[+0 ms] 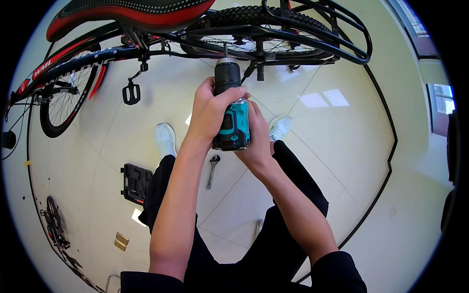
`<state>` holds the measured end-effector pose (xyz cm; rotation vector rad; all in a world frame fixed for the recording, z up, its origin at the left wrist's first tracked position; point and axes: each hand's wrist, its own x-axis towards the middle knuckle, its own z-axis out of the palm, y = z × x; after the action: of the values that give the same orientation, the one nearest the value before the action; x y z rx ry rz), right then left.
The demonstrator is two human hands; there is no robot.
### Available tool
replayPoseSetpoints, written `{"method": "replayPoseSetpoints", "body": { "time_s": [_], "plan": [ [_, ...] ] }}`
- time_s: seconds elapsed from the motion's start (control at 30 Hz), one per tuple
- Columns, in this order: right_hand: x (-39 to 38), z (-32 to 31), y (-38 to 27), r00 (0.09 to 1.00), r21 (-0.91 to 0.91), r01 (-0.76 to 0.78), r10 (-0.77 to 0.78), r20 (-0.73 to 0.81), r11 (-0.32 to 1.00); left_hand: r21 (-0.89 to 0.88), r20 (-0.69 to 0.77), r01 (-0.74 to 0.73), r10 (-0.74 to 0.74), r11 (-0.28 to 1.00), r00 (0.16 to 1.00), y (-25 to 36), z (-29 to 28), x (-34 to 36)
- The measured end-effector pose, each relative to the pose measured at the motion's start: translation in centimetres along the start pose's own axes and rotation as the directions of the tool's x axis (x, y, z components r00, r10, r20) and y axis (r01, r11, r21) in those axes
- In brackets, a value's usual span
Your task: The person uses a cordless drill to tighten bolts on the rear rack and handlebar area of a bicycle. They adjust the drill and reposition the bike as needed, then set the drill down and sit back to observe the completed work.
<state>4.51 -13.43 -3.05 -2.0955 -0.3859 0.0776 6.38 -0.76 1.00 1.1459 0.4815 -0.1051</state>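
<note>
My left hand (211,110) is wrapped around a teal-and-black cordless drill (233,128), its thumb across the body below the black chuck collar. My right hand (256,134) grips the same drill from the right and beneath, partly hidden by it. The bit points away from me toward the rear of a black-and-red bicycle (68,58), near its wheel (254,19) and rack (364,44); I cannot tell whether it touches anything. The red-edged saddle (127,14) hangs over the top left, and a black pedal (131,94) hangs below the frame.
An adjustable wrench (212,173) lies on the tiled floor (332,156) between my legs, with an open black tool case (136,183) to the left. A small gold-coloured piece (121,241) and dark bicycle parts (56,224) lie at the lower left. My feet are spread either side.
</note>
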Motion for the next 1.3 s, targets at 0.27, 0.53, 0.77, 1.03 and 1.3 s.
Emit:
{"method": "replayPoseSetpoints", "body": {
  "time_s": [0.27, 0.53, 0.77, 1.03, 1.3],
  "plan": [
    [-0.6, 0.7, -0.2, 0.997, 0.008, -0.069, 0.069, 0.036, 0.998, -0.012, 0.024, 0.107, -0.106, 0.994, 0.994, -0.2, -1.1, -0.2],
    [0.3, 0.7, -0.7, 0.998, 0.019, -0.060, 0.060, 0.030, 0.998, -0.122, -0.005, 0.170, -0.172, 0.978, 0.985, 0.5, -1.2, 0.0],
    [1.6, 1.3, 0.0, 0.984, -0.144, -0.162, 0.171, 0.052, 0.976, -0.043, -0.116, 0.261, -0.264, 0.964, 0.957, 1.0, -1.1, 0.9],
    [3.3, 1.3, 0.4, 0.992, -0.356, -0.064, 0.098, 0.077, 0.932, 0.143, -0.215, 0.330, -0.297, 0.933, 0.930, 0.8, -1.4, 2.1],
    [4.9, 1.0, 0.7, 0.987, -0.366, -0.075, 0.120, 0.102, 0.927, 0.292, -0.242, 0.324, -0.258, 0.900, 0.935, 0.8, -1.2, 3.9]
  ]
}}
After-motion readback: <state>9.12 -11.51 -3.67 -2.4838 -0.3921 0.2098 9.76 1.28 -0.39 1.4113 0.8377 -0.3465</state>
